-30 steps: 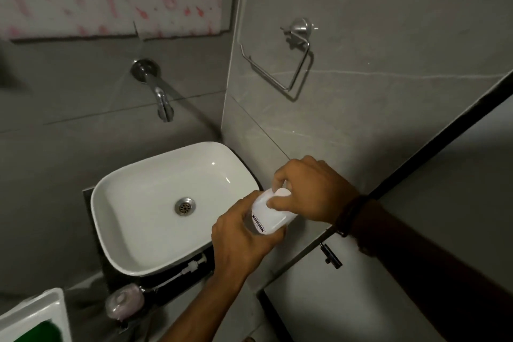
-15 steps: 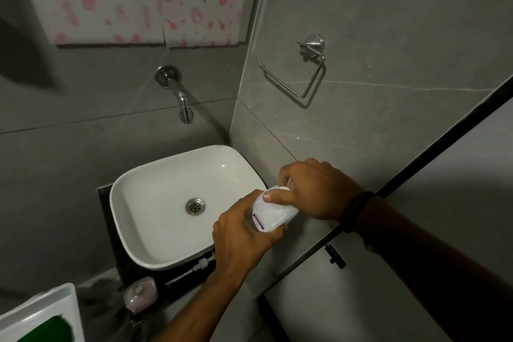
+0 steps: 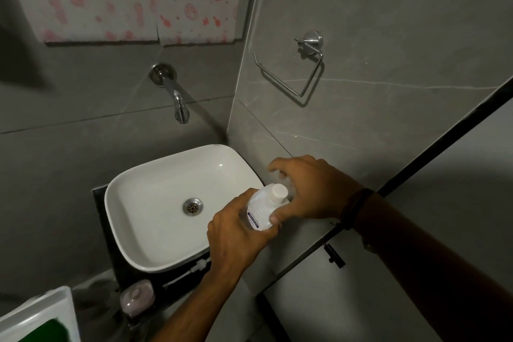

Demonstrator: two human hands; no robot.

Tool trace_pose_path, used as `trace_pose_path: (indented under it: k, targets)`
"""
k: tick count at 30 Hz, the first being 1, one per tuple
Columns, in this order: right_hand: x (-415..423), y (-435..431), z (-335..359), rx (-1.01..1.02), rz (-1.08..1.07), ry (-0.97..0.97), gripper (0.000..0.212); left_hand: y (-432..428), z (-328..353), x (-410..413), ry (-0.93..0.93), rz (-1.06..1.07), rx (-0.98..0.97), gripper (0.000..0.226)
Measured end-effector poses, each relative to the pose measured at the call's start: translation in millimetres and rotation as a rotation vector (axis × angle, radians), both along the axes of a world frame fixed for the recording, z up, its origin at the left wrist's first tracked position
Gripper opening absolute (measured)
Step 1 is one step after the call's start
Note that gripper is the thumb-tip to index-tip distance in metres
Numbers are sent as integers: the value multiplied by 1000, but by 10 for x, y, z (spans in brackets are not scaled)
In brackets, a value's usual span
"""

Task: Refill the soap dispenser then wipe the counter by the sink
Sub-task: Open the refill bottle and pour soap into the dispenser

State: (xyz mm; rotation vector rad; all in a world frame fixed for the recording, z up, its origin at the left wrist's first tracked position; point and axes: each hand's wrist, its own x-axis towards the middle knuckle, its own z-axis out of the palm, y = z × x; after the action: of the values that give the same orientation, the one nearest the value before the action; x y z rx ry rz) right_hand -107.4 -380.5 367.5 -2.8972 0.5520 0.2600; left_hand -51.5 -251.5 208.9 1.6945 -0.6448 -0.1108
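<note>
The left hand (image 3: 238, 233) is closed around the lower body of a white refill bottle (image 3: 262, 209), so that the bottle is kept steady and tilted, with its neck pointing up and to the right. The right hand (image 3: 308, 189) is curved over the top of the bottle, the fingers half spread and arched above the white cap (image 3: 279, 193), the thumb pressed against the bottle's side near the label; the cap is not clearly pinched, and it cannot be told whether it is already loosened. It is judged that the cap is being unscrewed, so the refilling itself is not yet begun. The bottle is held in the air at the right front corner of the white basin (image 3: 166, 203), probably so that any drops are caught near the sink. A pump head with its tube (image 3: 191, 268) is laid on the dark counter (image 3: 122, 272) in front of the basin, and a pinkish container (image 3: 137, 297), perhaps the dispenser body, is seen beside it. Above, a wall tap (image 3: 177, 97) and an empty metal holder (image 3: 302, 69) are fixed on the grey tiles.
</note>
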Motion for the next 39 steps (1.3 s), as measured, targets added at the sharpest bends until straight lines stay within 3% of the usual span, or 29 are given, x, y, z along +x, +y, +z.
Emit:
trace_pose_path:
  k: [2,4,7,10,12,15,19,21,23,32,39]
  targets:
    - [23,-31,-82,-76,-35,-4,55,-31,-44,-4,30,10,-16,60]
    - [22,-75,-123,-8,52,-100,34,-71,-12,-18,124,-8,-64,69]
    - [-35,-180,-141,151,122,-313,37,-31,-106,39,102,-59,-14,55]
    - [-199,-348,-379,277,-127,-546,40,153,-230,78,107,-74,4,51]
    - [-280,-446,-794,284,-295,-603,32,244,-323,40,117,-59,1,47]
    - [-312,-440,-1641,505,-521,-469,28,410,-579,-64,174,-80,7,53]
    - [-151,-389,-2744,541,-620,-316,31,582,-973,-197,170,-56,44,64]
    - [-41,-331,-3070,621,-714,-287,17,618,-1134,-248,130,-47,59,68]
    - [61,-306,-3351,652,-804,-306,31,643,-1296,-271,100,-31,83,76]
    - [212,-264,-3774,685,-807,-363,33,841,-2033,-280,279,-8,197,88]
    - [86,-188,-3739,728,-770,-405,52,882,-1827,-232,272,-6,122,90]
